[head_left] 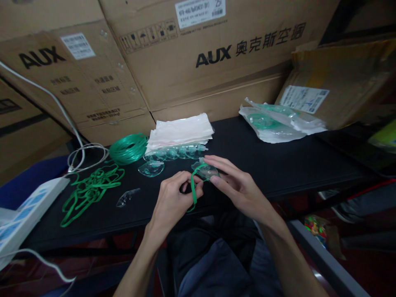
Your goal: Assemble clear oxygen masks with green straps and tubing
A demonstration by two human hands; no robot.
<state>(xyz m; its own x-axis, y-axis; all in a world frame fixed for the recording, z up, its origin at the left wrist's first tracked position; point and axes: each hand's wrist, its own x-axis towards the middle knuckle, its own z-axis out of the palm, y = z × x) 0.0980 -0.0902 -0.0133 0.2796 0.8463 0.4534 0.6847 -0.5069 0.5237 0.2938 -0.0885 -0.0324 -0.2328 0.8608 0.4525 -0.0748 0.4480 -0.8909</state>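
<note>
A clear plastic oxygen mask [208, 170] is held just above the front part of the black table. My right hand [236, 181] grips it from the right, thumb at its near rim and fingers over its top. From the left, my left hand [177, 192] pinches a green elastic strap [193, 189] that loops up to the mask and hangs below my fingers. Whether the strap is fixed to the mask on both sides I cannot tell. Another clear mask [151, 168] lies beyond my left hand, in front of a row of nested masks [176, 152].
Loose green straps [93, 187] and a small clear plastic piece [127, 197] lie at left, near a white power strip [29, 210]. Coiled green tubing [128, 148] and stacked white packets [181, 130] stand behind. Bagged green items [275, 121] lie at right; cardboard boxes [216, 86] wall the back.
</note>
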